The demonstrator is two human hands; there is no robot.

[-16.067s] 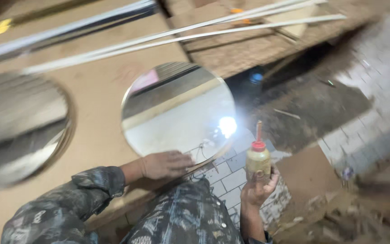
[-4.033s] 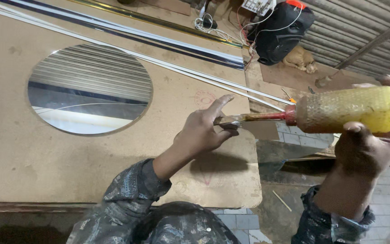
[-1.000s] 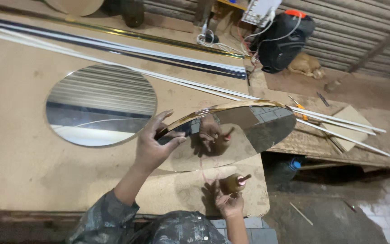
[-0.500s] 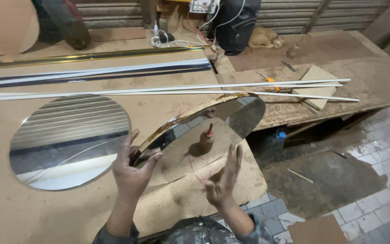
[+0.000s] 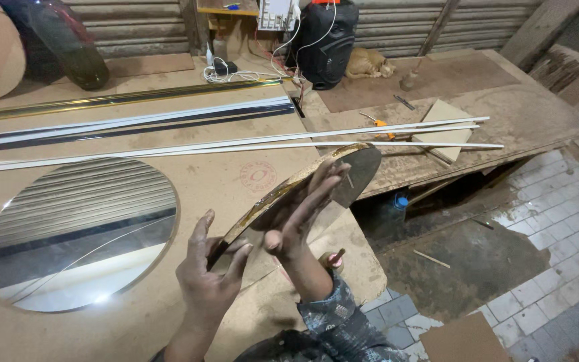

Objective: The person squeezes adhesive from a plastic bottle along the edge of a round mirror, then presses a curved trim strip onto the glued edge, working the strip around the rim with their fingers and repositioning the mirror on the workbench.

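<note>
I hold a round mirror [image 5: 360, 169] with a gold, glue-smeared rim tilted almost edge-on above the brown board [image 5: 236, 181]. My left hand [image 5: 208, 278] grips its lower edge, thumb up. My right hand [image 5: 305, 216] lies flat against its face with the fingers stretched upward. A second round mirror [image 5: 82, 231] lies flat on the board to the left, reflecting a shutter. The red tip of a glue bottle [image 5: 334, 258] shows just under my right forearm; the rest of it is hidden.
Long white strips [image 5: 249, 142] and a gold strip [image 5: 122, 99] cross the board beyond the mirrors. A rough wooden bench [image 5: 504, 114] holds an orange-handled tool [image 5: 378, 122] and a board offcut. A black case [image 5: 330, 40] and an animal lying down sit at the back. Tiled floor lies lower right.
The held mirror has tipped up steeper, toward edge-on. My right hand has risen from below the mirror to lie flat on its face. The view has swung right.
</note>
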